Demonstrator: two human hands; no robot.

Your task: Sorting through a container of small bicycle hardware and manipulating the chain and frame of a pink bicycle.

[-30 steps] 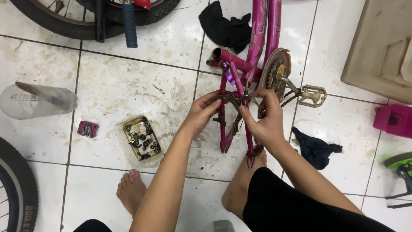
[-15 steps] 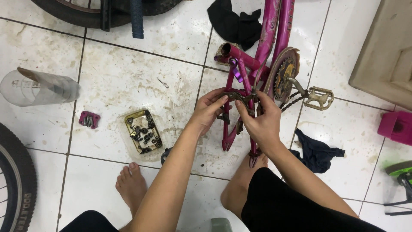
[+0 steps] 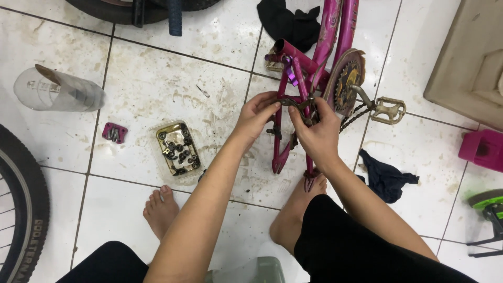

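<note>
The white tiled floor (image 3: 157, 84) is carrying everything here, stained and gritty; on it the magenta bicycle frame (image 3: 335, 26) is lying with its long tubes running from the top of the view down toward the person, the rear stays (image 3: 277, 126) ending just above the right foot (image 3: 293, 220); the chainring (image 3: 346, 78) is sitting to the right of the stays, with a pedal (image 3: 387, 110) sticking out farther right; a black tyre (image 3: 23, 209) is curving along the left edge and another wheel is lying across the top.

Both hands are meeting at one spot on the frame, where a dark brake caliper (image 3: 296, 105) is bridging the stays; the left hand (image 3: 257, 112) is coming in from the left, its grip pinching the caliper's left end between thumb and fingertips; the right hand (image 3: 317, 133) is sitting just below and to the right, its grip pressed around the caliper's right arm; the two are almost touching, neither clearly nearer.

Well left of the hands, a clear tub of nuts and bolts (image 3: 177, 149) is resting on the floor; a small magenta part (image 3: 114, 132) is lying beyond it, near a toppled measuring cup (image 3: 57, 91); a dark rag (image 3: 387, 178) is lying to the right.
</note>
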